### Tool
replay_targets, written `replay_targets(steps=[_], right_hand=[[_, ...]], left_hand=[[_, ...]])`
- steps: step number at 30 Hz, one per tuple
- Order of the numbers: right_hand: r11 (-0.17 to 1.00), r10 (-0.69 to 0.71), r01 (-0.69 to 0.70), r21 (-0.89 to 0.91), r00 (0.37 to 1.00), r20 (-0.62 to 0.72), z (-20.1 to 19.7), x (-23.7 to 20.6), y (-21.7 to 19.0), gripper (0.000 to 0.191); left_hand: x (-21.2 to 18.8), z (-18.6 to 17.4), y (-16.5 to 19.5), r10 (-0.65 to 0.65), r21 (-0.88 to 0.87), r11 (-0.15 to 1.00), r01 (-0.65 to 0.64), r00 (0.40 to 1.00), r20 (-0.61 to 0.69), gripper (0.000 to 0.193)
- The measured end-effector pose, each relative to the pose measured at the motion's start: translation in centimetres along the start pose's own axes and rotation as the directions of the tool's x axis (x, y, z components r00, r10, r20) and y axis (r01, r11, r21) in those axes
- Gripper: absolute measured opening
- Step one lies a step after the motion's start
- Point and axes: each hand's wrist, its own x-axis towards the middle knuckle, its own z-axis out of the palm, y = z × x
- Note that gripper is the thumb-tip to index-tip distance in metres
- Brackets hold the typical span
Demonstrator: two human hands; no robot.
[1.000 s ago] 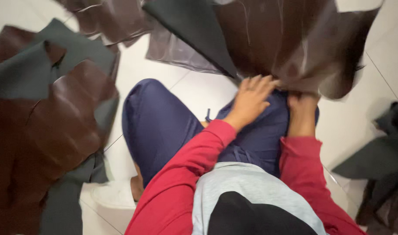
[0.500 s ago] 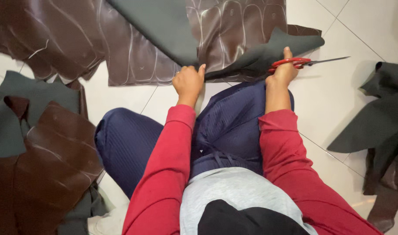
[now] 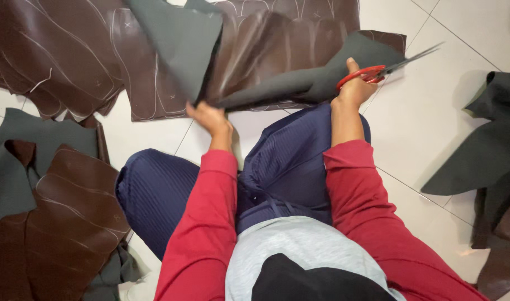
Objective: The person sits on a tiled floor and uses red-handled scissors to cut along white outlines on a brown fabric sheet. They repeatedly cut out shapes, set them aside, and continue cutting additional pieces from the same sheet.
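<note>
No container shows; at the floor's left edge lies a pile of brown leather pieces (image 3: 59, 223) with grey undersides turned up; the left hand (image 3: 210, 118) is closed on the lower edge of the large brown leather sheet (image 3: 277, 50), lifting it so its grey backing folds over; chalk outlines mark the sheet, which spreads along the floor's far edge; the right hand (image 3: 355, 89) is wrapped around the red handles of the scissors (image 3: 388, 67), blades pointing toward the far right corner, just beside the sheet's right end; dark grey scraps (image 3: 483, 156) lie at the right edge; the white tiled floor (image 3: 433, 111) carries everything; the person sits on it in navy trousers and red sleeves.
</note>
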Motion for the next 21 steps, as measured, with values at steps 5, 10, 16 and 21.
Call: replay_targets(steps=[5,10,16,21], right_hand=[[0.999,0.051,-0.050,0.006,0.995,-0.083,-0.1,0.8,0.5,0.065],[0.980,0.029,-0.093,-0.177,0.941,-0.338,-0.1,1.1,0.6,0.085],[0.966,0.157,-0.217,-0.140,0.925,-0.345,-0.3,2.0,0.4,0.059],[0.984,0.053,-0.014,0.177,0.974,-0.219,-0.8,3.5,1.5,0.040]], left_hand=[[-0.2,-4.7,-1.6,-0.169,0.006,0.986,0.169,0.986,0.005,0.055],[0.0,-6.8,3.1,0.057,0.929,-0.152,-0.337,0.935,0.349,0.068],[-5.0,-4.1,7.1,-0.084,0.736,-0.501,-0.455,0.872,0.482,0.063],[-6.7,-2.0,8.2,0.078,0.586,-0.430,-0.687,0.618,0.782,0.050]])
